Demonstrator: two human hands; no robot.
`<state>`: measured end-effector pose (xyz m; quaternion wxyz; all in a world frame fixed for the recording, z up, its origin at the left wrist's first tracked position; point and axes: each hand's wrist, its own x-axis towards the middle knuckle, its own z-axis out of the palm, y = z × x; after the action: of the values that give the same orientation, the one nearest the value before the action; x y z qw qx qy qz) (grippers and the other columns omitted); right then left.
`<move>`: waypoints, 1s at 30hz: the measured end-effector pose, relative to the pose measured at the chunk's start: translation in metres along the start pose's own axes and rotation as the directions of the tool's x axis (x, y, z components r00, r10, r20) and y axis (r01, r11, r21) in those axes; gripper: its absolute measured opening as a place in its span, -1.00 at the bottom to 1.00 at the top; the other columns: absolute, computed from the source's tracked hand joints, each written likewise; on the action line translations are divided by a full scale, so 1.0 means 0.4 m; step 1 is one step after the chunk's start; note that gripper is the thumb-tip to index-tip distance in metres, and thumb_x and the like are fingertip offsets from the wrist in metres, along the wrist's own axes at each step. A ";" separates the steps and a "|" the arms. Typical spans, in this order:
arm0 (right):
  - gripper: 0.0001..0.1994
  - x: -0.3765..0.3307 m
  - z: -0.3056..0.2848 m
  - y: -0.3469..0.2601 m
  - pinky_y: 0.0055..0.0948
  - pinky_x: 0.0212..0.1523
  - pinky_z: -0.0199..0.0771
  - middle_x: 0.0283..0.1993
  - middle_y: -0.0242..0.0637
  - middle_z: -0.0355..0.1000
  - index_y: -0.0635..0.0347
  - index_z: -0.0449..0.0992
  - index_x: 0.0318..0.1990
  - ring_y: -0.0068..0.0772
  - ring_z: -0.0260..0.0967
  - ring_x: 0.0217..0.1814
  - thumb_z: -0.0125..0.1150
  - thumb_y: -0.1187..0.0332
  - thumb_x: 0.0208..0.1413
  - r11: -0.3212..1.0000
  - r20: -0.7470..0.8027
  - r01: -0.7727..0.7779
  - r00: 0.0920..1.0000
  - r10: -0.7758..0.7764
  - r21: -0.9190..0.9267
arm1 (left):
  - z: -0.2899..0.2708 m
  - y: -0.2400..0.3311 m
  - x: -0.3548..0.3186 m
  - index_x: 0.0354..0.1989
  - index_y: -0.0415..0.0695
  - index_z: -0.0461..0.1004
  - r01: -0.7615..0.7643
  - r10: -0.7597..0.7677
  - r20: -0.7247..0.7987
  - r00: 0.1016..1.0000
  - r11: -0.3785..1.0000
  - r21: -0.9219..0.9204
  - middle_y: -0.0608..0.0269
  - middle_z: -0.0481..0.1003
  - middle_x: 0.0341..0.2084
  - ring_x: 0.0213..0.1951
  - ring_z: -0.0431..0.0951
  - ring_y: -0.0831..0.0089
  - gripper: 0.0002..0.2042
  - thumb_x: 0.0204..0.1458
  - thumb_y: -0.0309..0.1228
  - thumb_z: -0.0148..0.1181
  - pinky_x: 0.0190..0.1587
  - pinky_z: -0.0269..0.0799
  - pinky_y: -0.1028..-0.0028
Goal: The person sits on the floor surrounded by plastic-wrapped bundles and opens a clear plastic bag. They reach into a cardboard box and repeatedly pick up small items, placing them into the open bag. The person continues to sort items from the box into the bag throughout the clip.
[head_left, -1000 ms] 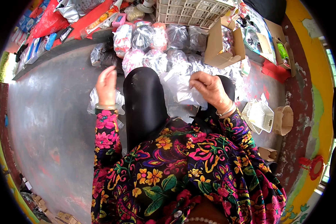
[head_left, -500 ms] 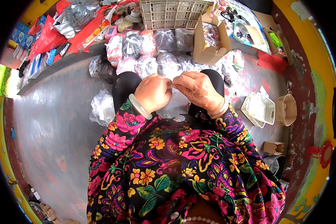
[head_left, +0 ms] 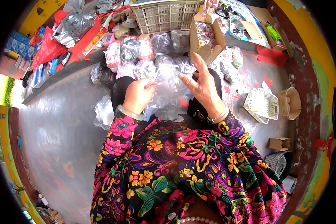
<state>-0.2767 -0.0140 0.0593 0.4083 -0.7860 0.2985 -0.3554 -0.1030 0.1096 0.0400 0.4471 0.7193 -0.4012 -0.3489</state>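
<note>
My left hand (head_left: 138, 96) is closed, pinching the edge of a clear plastic bag (head_left: 165, 89) that hangs spread out between my knees. My right hand (head_left: 206, 89) is raised just right of the bag, its fingers spread. The thumb tip comes close to the bag's edge; whether it touches I cannot tell. Beyond my knees lie several filled plastic bags (head_left: 130, 49) in rows, with dark, white and reddish contents. A loose heap of clear plastic bags (head_left: 104, 112) rests on the floor left of my left knee.
An open cardboard box (head_left: 215, 53) of small packets stands behind my right hand. Beyond it is a large beige plastic crate (head_left: 168, 19). White plastic baskets (head_left: 255, 106) and a brown container (head_left: 289, 104) sit to the right. A red bag (head_left: 50, 46) lies far left.
My hands were together, pinching at the same spot. Now they are apart: the left has moved left with the bag, which has spread out, and the right has let go and opened.
</note>
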 end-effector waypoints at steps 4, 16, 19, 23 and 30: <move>-0.27 -0.010 0.031 -0.020 -0.29 0.15 0.07 0.12 0.11 0.08 0.32 0.02 0.13 0.02 0.00 0.21 0.24 0.25 -0.18 0.984 -0.009 0.099 0.995 -0.102 -0.149 | 0.036 0.037 -0.024 -0.45 -0.23 0.44 -0.097 0.104 -0.058 0.993 0.989 0.112 0.11 0.40 -0.74 -0.69 0.43 0.35 -0.85 -0.10 -0.40 0.06 -0.60 0.28 0.44; -0.66 0.010 -0.004 0.089 -0.42 -0.25 0.36 -0.32 -0.12 0.40 0.23 0.43 -0.27 -0.20 0.38 -0.29 -0.04 0.66 -0.32 0.980 -0.005 -0.108 0.994 0.108 -0.167 | -0.055 0.030 -0.044 -0.38 -0.23 0.45 -0.188 0.287 -0.270 0.919 0.922 0.340 0.16 0.42 -0.68 -0.64 0.43 0.43 -0.87 -0.12 -0.49 0.07 -0.56 0.29 0.49; -0.72 0.013 -0.016 0.096 -0.43 -0.29 0.36 -0.39 -0.11 0.42 0.25 0.46 -0.34 -0.19 0.39 -0.35 -0.02 0.65 -0.32 0.974 0.041 -0.130 0.989 0.140 -0.185 | -0.066 -0.001 -0.044 -0.33 -0.21 0.45 -0.178 0.373 -0.299 0.878 0.836 0.519 0.25 0.39 -0.71 -0.66 0.36 0.53 -0.84 -0.14 -0.51 0.09 -0.57 0.25 0.53; -0.79 0.022 -0.034 0.106 -0.63 -0.38 0.30 -0.47 -0.36 0.41 0.30 0.48 -0.37 -0.56 0.33 -0.43 0.02 0.64 -0.25 0.887 0.174 -0.378 0.924 0.341 0.268 | -0.070 -0.019 -0.044 -0.31 -0.20 0.43 -0.149 0.377 -0.293 0.879 0.799 0.582 0.20 0.39 -0.70 -0.62 0.41 0.36 -0.79 -0.20 -0.52 0.12 -0.51 0.29 0.43; -0.71 0.026 -0.057 0.098 -0.65 -0.33 0.30 -0.42 -0.40 0.38 0.30 0.46 -0.30 -0.60 0.30 -0.39 -0.03 0.68 -0.27 0.995 -0.181 -0.102 0.979 0.099 -0.006 | -0.076 -0.048 -0.041 -0.36 -0.21 0.41 -0.194 0.460 -0.239 0.855 0.711 0.676 0.17 0.39 -0.69 -0.60 0.43 0.26 -0.81 -0.22 -0.50 0.13 -0.47 0.32 0.36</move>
<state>-0.2962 -0.0507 0.0385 0.3908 -0.7377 0.3762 -0.4018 -0.0791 0.1406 0.0357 0.3066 0.7960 -0.5201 0.0431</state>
